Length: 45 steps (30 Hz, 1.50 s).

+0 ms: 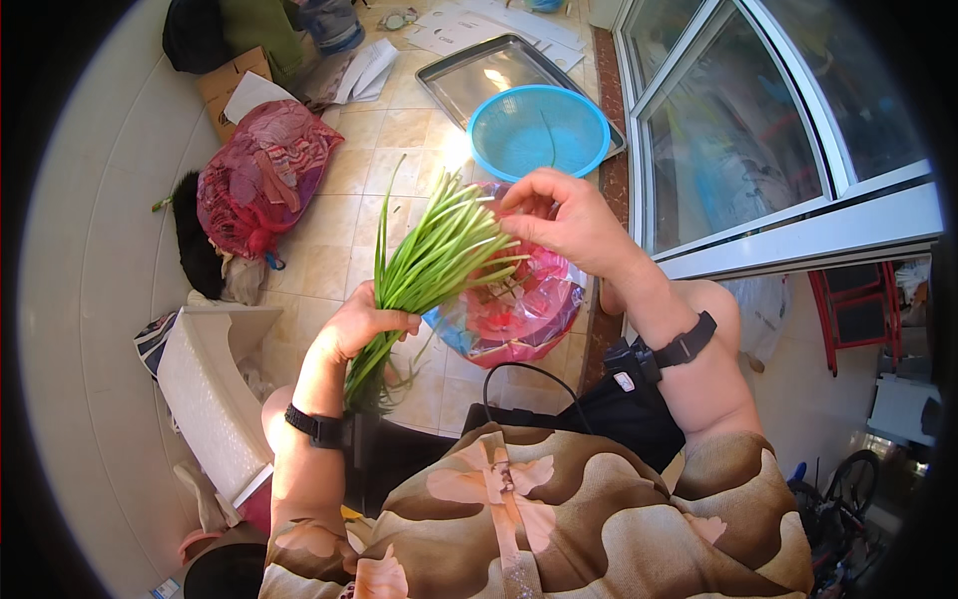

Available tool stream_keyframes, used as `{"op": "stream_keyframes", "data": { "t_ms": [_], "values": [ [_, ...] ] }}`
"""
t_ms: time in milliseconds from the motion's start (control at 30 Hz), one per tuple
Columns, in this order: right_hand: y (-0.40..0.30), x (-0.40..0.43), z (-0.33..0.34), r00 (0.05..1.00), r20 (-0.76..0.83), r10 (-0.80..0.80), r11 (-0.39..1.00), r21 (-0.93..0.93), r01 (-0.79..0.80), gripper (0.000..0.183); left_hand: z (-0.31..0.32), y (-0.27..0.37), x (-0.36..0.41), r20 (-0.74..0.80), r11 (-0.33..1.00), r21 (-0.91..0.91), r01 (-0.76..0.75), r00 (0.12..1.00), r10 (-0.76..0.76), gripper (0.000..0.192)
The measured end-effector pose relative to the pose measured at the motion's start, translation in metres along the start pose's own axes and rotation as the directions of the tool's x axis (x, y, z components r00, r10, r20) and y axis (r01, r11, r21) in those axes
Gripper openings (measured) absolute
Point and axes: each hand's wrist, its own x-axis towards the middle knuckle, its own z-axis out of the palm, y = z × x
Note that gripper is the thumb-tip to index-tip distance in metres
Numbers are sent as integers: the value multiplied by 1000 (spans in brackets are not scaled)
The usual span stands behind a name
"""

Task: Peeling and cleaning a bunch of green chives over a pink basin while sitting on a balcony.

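Observation:
A thick bunch of long green stalks, probably garlic chives (pixel 438 258), lies in my left hand (pixel 367 322), whose fingers and thumb close around its lower part. The pale cut ends fan out towards my right hand (pixel 572 221). That hand is at the tips of the stalks, thumb and forefinger nearly together; whether a stalk is pinched between them I cannot tell. Below both hands stands a round bin or basin lined with a pink and clear plastic bag (pixel 554 307), with some scraps inside. Just beyond it, a blue plastic colander (pixel 539 135) holds a single green strand.
The colander rests partly on a metal tray (pixel 494 67) on the tiled floor. A red net bag of cloth (pixel 262 180) lies at the left, near a black furry thing (pixel 196 239). A white-framed glass sliding door (pixel 733 127) is at the right.

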Motion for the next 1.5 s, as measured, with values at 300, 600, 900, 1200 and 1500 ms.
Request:
{"op": "stream_keyframes", "data": {
  "t_ms": [300,600,900,1200,1500],
  "values": [
    [6,0,5,981,72,-180,978,-92,186,8,3,1,2,17,1000,-16,20,1000,-20,18],
    [1,0,1,992,-59,-109,992,62,113,7,0,-1,2,48,999,-6,-45,998,45,17],
    [9,-3,-10,1000,19,-17,997,-72,19,16,-5,-11,2,-78,989,-102,-104,992,97,20],
    [-7,-7,-14,943,228,245,933,-318,-165,20,-7,-11,3,-69,985,-142,-100,994,90,22],
    [10,-5,-7,950,266,-164,985,-13,174,9,-2,-5,2,-97,987,-125,-96,992,84,20]
  ]
}}
